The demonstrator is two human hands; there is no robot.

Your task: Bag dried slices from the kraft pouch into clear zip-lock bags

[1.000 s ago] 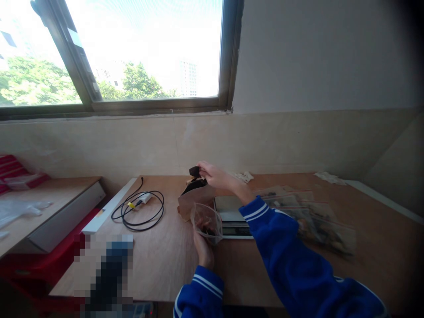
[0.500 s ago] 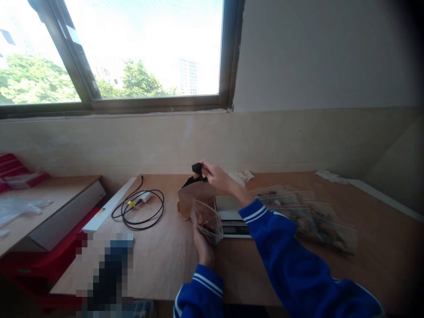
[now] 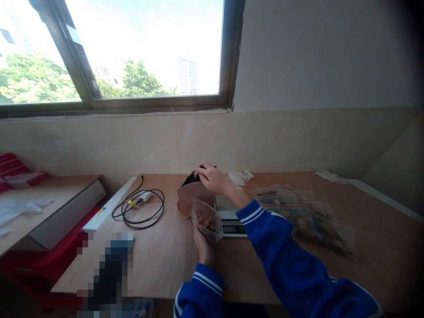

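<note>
My left hand is closed around a clear plastic bag, holding it mouth-up with brown dried-looking pieces inside. Just behind it stands an open brown paper bag with a dark opening. At that opening is my right hand, its fingers bent together over the rim; whatever lies between them is hidden. A flat kitchen scale sits beneath my right forearm, to the right of both bags.
Several filled clear zip bags lie on the right of the table. A coiled black cable with a white adapter lies left. Crumpled white tissue is at the back. A second table stands at far left.
My right hand has lowered to the paper bag's opening. The dark piece it pinched above the bag no longer shows. My left hand and the plastic bag have hardly moved.
</note>
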